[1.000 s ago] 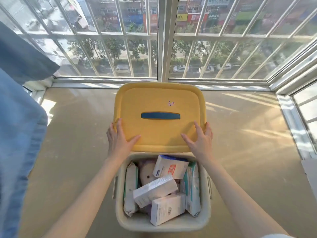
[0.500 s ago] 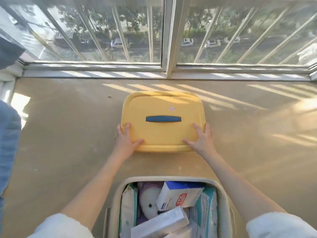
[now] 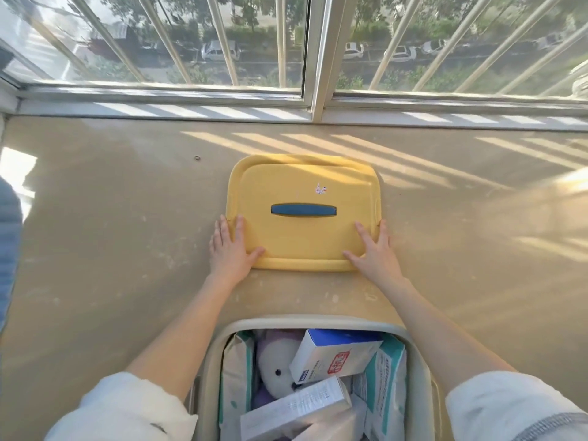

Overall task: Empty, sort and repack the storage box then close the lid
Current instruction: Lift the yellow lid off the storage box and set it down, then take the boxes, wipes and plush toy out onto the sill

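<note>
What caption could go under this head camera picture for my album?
Left hand and right hand rest on the lid, flat on the floor beyond the open, packed box.

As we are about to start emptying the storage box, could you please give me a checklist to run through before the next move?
1. Lid off the box: ok. The yellow lid lies flat on the floor, beyond the storage box.
2. Hands free to pick: not ok. The left hand and right hand rest on the lid's near corners.
3. Top items reachable: ok. The blue-and-white carton and the plush toy lie exposed in the open box.
4. Room for sorting: ok. Bare floor shows on both sides of the lid.
5. What lies under the top layer: cannot tell, hidden.
</note>
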